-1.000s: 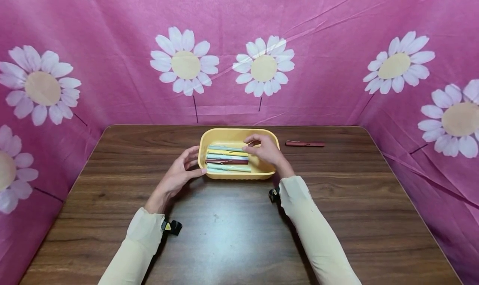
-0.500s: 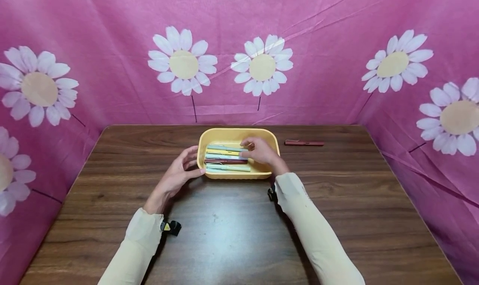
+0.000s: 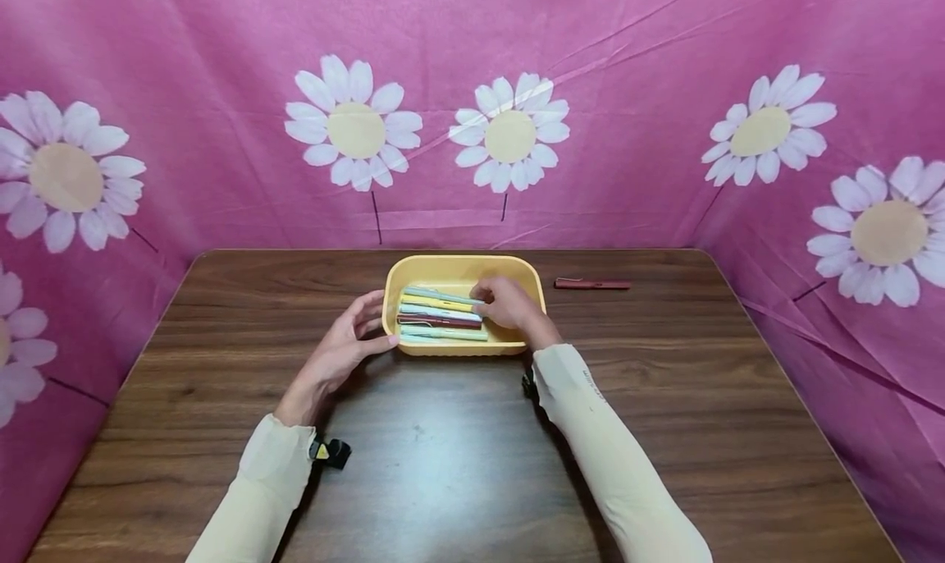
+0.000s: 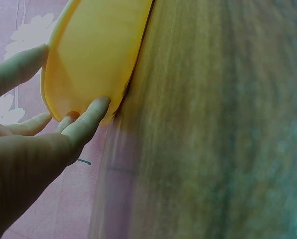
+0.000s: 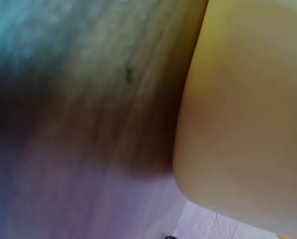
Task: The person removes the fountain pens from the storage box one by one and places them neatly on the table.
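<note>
A yellow plastic basket stands near the table's back edge. My left hand touches its left end, thumb at the near corner and the other fingers along the side. In the left wrist view, these fingertips rest against the basket wall. My right hand reaches inside, fingers bent at the right ends of the pens. I cannot tell whether it pinches one. Side by side there lie a teal pen, a yellow pen, a light blue pen, a maroon pen and mint pens.
Another maroon pen lies on the wooden table, right of the basket. A pink curtain with daisies hangs behind and at both sides. A blurred yellow-tan surface fills the right of the right wrist view.
My right hand has lowered in the basket, its fingertips closer together at the pen ends. The maroon pen inside shows more fully. My left hand keeps its place; the head view has shifted slightly.
</note>
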A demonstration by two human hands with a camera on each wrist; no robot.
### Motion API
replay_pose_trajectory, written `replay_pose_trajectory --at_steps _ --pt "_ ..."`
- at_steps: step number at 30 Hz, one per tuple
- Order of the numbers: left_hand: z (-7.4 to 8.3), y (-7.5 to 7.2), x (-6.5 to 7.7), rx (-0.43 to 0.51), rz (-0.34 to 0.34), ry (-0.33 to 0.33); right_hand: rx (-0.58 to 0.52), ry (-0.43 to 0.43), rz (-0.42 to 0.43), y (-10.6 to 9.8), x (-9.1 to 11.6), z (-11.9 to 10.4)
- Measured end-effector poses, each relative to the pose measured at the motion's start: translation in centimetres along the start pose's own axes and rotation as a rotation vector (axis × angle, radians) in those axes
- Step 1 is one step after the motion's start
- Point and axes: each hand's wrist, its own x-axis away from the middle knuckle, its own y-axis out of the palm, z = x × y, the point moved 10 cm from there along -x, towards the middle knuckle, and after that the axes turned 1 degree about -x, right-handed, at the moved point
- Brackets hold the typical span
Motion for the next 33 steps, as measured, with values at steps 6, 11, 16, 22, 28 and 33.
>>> replay_pose_trajectory --at_steps 6,11,16,22,28,33 --pt "-0.1 0.1 0.1 0.009 0.002 0.003 0.020 0.001 0.009 0.0 0.0 0.2" --pt "-0.2 0.2 0.1 0.017 0.001 -0.003 -0.028 0.005 0.015 -0.1 0.2 0.3" --pt "-0.1 0.1 0.1 0.021 0.008 -0.007 -0.070 0.015 0.047 -0.6 0.2 0.2" --pt "0.0 0.0 0.1 0.015 0.004 -0.008 -0.095 0.031 0.082 -1.0 0.3 0.2" --pt "0.0 0.1 0.1 0.025 -0.005 -0.004 -0.143 0.044 0.105 -1.3 0.3 0.4" --pt "0.0 0.1 0.0 0.028 -0.008 -0.006 -0.178 0.034 0.156 -1.8 0.4 0.4"
